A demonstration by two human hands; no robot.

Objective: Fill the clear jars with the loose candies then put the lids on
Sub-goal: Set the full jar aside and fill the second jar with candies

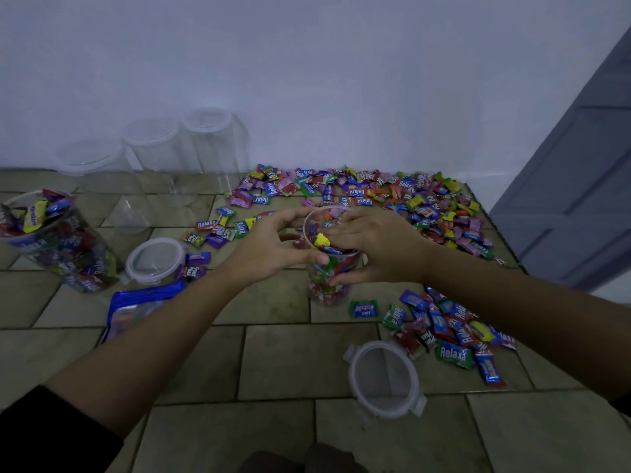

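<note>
— What lies left of the left grip (273,247)?
— Well to its left is a lidless full jar (61,240) heaped with wrapped sweets. Three empty jars (153,148) stand farther back along the wall (307,80). Closer in, a lid (155,257) lies flat, with a blue bag (136,308) beside that forearm.

— And the grips themselves?
— The left grip curls round the rim of the jar (329,288), thumb on its near wall. The right grip (368,247) lays straight fingers over the mouth, on the candies inside, with its thumb against the side. The jar stands upright between them, nearly full.

— What crowds them?
— Loose candies (375,196) spread just beyond both grips and off to the right. A smaller heap (450,329) lies under the right forearm, and a second lid (386,380) sits nearer the person.

— Edges?
— The tiled surface (290,353) ends right of the right grip at a dark edge, with a door (580,165) beyond. There are bare tiles between the forearms.
</note>
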